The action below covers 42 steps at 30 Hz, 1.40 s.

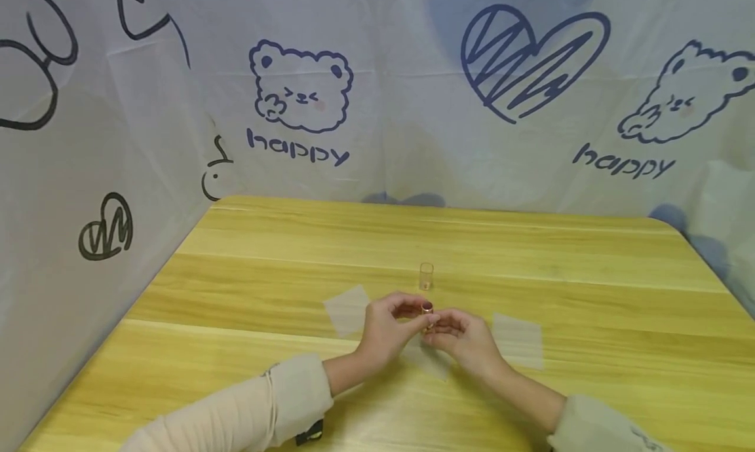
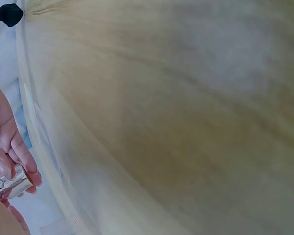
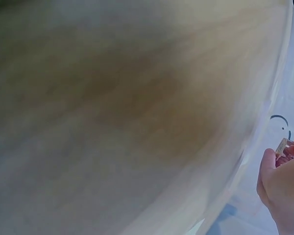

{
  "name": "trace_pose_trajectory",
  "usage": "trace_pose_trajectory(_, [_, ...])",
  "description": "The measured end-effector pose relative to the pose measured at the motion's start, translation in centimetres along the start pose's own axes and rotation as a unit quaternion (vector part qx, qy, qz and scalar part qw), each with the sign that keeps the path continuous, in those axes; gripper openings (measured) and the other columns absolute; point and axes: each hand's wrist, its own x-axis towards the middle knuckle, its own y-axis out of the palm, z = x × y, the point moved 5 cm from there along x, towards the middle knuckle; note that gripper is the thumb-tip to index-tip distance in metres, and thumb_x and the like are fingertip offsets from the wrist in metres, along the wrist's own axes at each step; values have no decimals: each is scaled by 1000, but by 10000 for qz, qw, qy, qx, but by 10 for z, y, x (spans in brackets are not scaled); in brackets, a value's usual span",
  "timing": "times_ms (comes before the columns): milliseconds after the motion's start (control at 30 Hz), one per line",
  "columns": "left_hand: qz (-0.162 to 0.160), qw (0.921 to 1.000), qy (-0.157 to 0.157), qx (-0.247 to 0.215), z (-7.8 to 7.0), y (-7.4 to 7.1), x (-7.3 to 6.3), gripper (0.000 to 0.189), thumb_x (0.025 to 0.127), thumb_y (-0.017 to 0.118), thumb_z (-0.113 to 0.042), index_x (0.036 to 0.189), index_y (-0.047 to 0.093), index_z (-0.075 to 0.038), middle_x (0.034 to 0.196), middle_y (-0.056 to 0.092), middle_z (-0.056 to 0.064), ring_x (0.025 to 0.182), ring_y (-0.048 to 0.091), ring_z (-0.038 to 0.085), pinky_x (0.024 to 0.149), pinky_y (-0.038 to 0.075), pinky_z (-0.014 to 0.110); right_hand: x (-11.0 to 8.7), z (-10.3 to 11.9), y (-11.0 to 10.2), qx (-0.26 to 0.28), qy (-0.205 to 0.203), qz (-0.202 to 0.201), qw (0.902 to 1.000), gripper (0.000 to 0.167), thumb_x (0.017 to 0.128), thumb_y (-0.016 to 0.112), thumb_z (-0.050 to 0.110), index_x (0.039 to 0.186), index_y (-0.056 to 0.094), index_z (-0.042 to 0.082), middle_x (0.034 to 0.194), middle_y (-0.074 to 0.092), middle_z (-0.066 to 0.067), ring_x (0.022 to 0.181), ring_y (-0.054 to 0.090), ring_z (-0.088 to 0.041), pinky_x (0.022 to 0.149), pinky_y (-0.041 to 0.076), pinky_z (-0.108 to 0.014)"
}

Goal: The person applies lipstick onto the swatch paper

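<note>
Two hands meet over the table (image 1: 248,288), their fingertips almost together around one small, shiny tube (image 1: 427,310), rose-gold in tone, which stands roughly upright between them with its dark top showing above the fingers. The left hand (image 1: 382,326) curves its fingers round the far side of the tube and brings its thumb across the near side, the gap closed to the tube's width. The right hand (image 1: 472,347) pinches the lower part from its own side, thumb and bent fingers drawn close; exactly where each fingertip presses cannot be told. Just beyond the fingertips, apart from them, a clear cylinder (image 1: 426,276) stands on the wood. One pale sheet (image 1: 344,313) lies beside the left hand's knuckles, a second sheet (image 1: 519,340) lies to the right of the right hand's fingers, and a third sheet (image 1: 435,365) lies below both hands, partly hidden by them.
</note>
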Motion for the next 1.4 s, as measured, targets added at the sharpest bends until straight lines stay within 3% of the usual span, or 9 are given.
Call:
trace_pose_trajectory(367, [68,9999,-32,86,-3,-3,-2,20,78,73,-8,94,69,4,93,70,19,83,67,30,72,54,16,-1,2,0,-243,-237,312,9989,32,80,70,6,106,59,-10,102,66,-20,90,65,-18,79,54,-19])
trace_pose_trajectory(767, [262,9992,-293,-70,-2,-3,-2,21,79,72,-8,94,68,6,95,70,21,87,68,31,73,56,19,-1,2,-1,-347,-487,652,9961,31,83,67,7,106,59,-12,102,66,-22,90,65,-19,78,54,-19])
trace_pose_trajectory(1133, [638,9977,-118,-192,-5,-4,-2,21,80,70,-6,96,68,7,97,69,22,88,68,32,75,56,20,-1,0,-3,-704,-786,1250,9865,37,87,63,12,113,55,-13,111,62,-24,101,61,-30,84,53,-21])
trace_pose_trajectory(1300, [835,9959,-78,-326,-5,-5,-2,22,81,68,-4,99,66,9,100,68,24,90,67,33,76,55,20,0,0,-5,-702,-782,1324,9856,38,87,64,15,113,56,-12,109,62,-23,98,61,-24,82,53,-20])
trace_pose_trajectory(1400, [755,9968,-92,-238,-5,-6,-2,23,81,68,-5,100,66,8,100,68,23,91,67,33,78,55,21,0,1,-6,-699,-765,1208,9873,36,86,65,14,111,57,-11,108,63,-22,96,62,-21,81,54,-20])
